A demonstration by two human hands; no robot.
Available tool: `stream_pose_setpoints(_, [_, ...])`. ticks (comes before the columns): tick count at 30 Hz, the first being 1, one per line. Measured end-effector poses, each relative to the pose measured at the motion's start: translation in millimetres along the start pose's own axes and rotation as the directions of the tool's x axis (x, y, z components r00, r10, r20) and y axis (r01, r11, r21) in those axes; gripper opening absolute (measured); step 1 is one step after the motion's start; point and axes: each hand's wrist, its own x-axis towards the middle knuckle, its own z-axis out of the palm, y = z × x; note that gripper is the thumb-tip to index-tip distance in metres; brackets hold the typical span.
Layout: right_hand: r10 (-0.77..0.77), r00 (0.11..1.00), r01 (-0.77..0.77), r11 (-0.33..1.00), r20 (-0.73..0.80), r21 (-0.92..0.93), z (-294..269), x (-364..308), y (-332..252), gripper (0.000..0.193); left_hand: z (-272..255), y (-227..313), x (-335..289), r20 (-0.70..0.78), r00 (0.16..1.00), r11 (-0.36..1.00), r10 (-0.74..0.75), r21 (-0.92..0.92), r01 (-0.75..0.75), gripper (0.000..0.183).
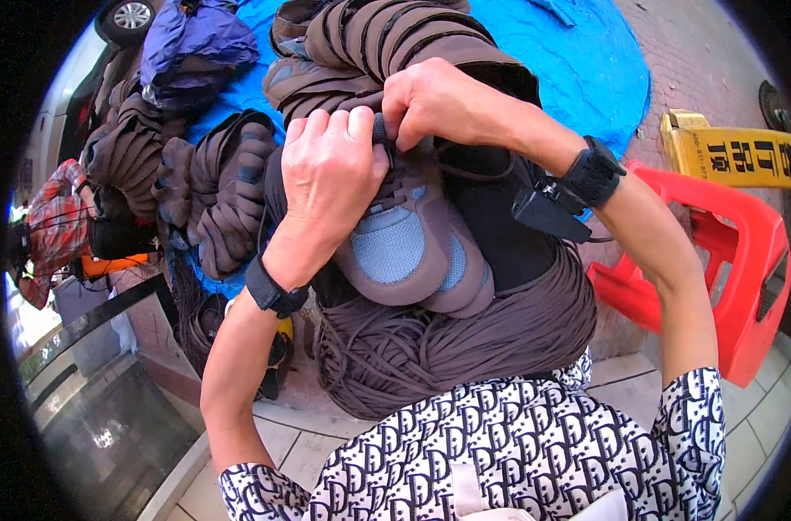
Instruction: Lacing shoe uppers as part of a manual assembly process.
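On my lap lies a pair of grey-brown shoe uppers, the front shoe upper (394,247) with a light blue mesh toe pointing toward me. My left hand (330,169) is wrapped round its far end, thumb along the lacing area. Close beside it, my right hand (435,104) is closed in a pinch at the top of the same upper; what its fingertips hold is hidden. A dark lace (478,174) loops out below the right hand. Nearer my body, a thick bundle of dark laces (448,356) is draped across my lap.
Stacked shoe uppers (395,39) lie beyond my hands on a blue tarp (578,69); more piles (230,187) sit to the left. A purple bag (191,52) stands far left. At right are a red plastic stool (734,226) and a yellow sign (734,156). Another person (57,221) is at far left.
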Motion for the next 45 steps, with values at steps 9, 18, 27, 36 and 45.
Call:
stream_pose_setpoints(9, [0.188,0.969,-0.179,0.981,0.16,-0.07,-1,16,-10,0.022,2,0,-3,-0.029,1.0,1.0,-0.005,0.015,0.006,0.028])
stream_pose_setpoints(18, [0.326,0.902,-0.416,0.833,0.284,0.366,0,22,1,0.019,-1,-1,-7,-0.1,0.994,0.996,0.034,-0.083,-0.042,0.029])
stream_pose_setpoints(27, [0.335,0.905,-0.421,0.786,0.261,0.453,6,20,6,0.02,-11,-4,-13,0.014,1.0,0.979,0.008,-0.204,-0.005,0.041])
stream_pose_setpoints(36, [0.279,0.937,-0.348,0.806,0.212,0.48,3,23,7,0.02,-21,-6,-19,0.073,0.986,0.954,-0.149,-0.252,0.163,0.041])
stream_pose_setpoints(45, [0.301,0.928,-0.327,0.941,0.221,0.087,-7,23,-5,0.025,-31,-8,-25,-0.012,0.998,0.983,-0.064,-0.175,0.061,0.031])
